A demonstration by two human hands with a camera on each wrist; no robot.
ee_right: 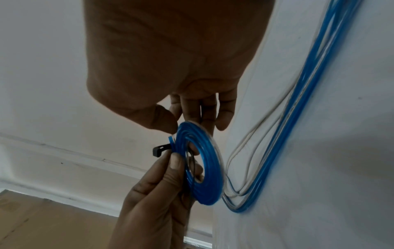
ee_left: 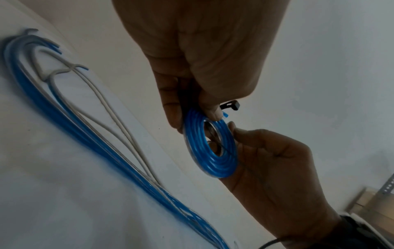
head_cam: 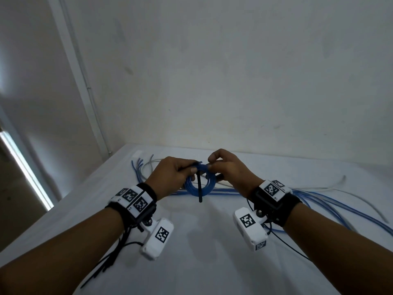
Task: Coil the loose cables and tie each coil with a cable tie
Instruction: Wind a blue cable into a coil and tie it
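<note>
Head view: round, glossy blue coil (head_cam: 200, 185)

Both hands (ee_right: 170, 193) pinch blue coil (ee_right: 200, 168) (black tie (ee_right: 160, 150) protruding)

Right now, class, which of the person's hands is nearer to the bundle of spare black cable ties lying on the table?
Left. The left hand grips the blue coil, and the spare black cable ties lie under its forearm. The right hand, pinching the coil, is farther across.

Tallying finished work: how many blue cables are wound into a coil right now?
1: the blue coil, held above the table between the left hand and right hand. Other blue cables lie loose.
</note>
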